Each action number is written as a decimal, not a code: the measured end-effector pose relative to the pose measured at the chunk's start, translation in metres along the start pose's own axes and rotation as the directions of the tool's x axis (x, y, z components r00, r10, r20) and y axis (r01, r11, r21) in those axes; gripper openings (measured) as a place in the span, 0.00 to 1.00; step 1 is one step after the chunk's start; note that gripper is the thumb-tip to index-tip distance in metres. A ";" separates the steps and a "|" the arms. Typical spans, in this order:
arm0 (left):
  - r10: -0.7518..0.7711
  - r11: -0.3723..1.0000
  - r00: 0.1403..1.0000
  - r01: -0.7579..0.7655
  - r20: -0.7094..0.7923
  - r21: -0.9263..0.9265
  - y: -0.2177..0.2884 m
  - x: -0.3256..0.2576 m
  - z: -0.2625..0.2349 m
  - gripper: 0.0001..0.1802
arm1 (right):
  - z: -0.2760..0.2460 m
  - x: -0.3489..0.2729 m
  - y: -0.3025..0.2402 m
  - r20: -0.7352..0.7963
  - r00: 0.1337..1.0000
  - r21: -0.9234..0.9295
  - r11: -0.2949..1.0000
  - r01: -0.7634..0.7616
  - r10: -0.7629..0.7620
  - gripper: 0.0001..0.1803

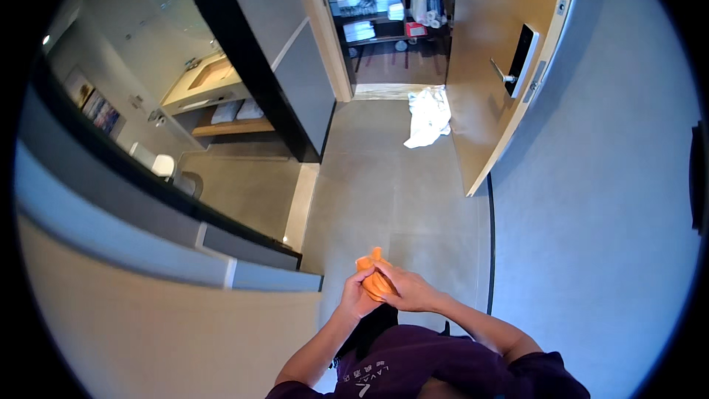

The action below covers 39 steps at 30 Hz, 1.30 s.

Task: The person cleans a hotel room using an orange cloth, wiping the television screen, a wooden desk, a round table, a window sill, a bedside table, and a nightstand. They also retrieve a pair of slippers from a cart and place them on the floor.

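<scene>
Both of my hands meet low in the middle of the head view, in front of my dark purple shirt [436,358]. Between them is a bunched, smooth orange item that looks like a rubber glove [377,286], with a rounded finger-like tip sticking up. My left hand [357,294] closes around its left side. My right hand [410,292] grips it from the right, with the fingers bent over it. The folds and my fingers hide part of its shape.
Ahead, a wooden door [498,37] stands open on the right. White crumpled linen [428,118] lies on the floor beside it. Past the doorway is a stocked cart [369,11]. To my left, beyond a black frame [244,52], are a bathroom counter [181,89] and a toilet [162,165].
</scene>
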State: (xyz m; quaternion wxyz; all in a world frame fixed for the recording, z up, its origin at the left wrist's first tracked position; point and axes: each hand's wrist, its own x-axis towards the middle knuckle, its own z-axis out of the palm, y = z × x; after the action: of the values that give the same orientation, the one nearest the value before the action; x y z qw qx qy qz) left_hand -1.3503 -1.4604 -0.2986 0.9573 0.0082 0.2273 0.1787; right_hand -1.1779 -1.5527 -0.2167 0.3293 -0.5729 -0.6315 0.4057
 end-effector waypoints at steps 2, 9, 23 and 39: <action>0.020 0.998 0.997 -0.016 -0.073 0.056 0.034 0.038 0.018 0.22 | -0.027 0.037 -0.001 0.030 0.995 -0.037 0.994 -0.098 0.099 0.38; 0.028 0.991 0.997 -0.018 -0.076 0.135 0.166 0.135 0.095 0.25 | -0.120 0.143 0.000 -0.464 0.862 -0.171 0.975 0.139 -0.204 0.30; -0.018 0.949 0.990 0.062 -0.143 0.308 0.370 0.406 0.195 0.26 | -0.302 0.361 0.174 -0.687 0.726 -0.115 0.984 -0.138 0.021 0.20; 0.124 0.861 0.980 -0.030 -0.153 0.507 0.599 0.711 0.325 0.20 | -0.596 0.680 0.260 -0.552 0.821 -0.277 0.961 -0.013 -0.149 0.17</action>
State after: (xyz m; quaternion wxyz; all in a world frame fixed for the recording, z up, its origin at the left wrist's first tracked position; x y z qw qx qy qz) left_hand -0.8185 -0.6326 -0.2561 0.8895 0.2499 0.3511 0.1516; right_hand -0.6205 -0.7951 -0.2105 0.4357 -0.6836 -0.5741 0.1154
